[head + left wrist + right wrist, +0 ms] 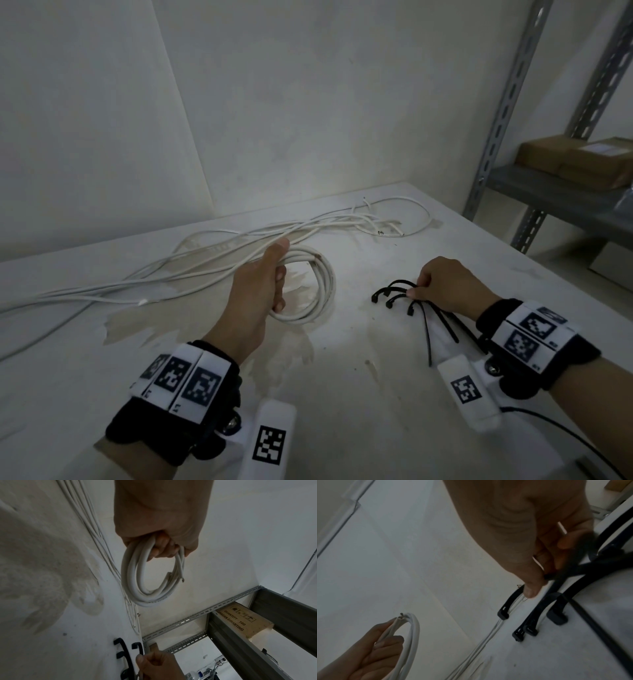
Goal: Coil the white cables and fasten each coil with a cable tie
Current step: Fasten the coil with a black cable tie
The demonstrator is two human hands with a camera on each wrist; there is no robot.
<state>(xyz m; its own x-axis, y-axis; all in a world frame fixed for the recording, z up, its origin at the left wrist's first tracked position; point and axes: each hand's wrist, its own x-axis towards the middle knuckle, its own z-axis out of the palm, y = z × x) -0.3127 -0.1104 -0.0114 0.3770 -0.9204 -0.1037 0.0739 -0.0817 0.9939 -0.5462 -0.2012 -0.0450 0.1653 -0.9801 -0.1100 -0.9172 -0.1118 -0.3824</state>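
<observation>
White cable coil (pixel 315 284) gripped in the left hand (pixel 263 284) above the table (pixel 342 394).
Right hand (pixel 442 286) pinches black cable ties (pixel 394 294) lying on the table, seemingly just one; loose cables (pixel 205 253) trail behind.

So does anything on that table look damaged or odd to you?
Yes: the tabletop has brownish patches with ragged pale edges under and left of the coiled white cable, like peeled coating or a dried stain. The loose white cables behind lie in an untidy sprawl. The black cable ties look fine.
</observation>
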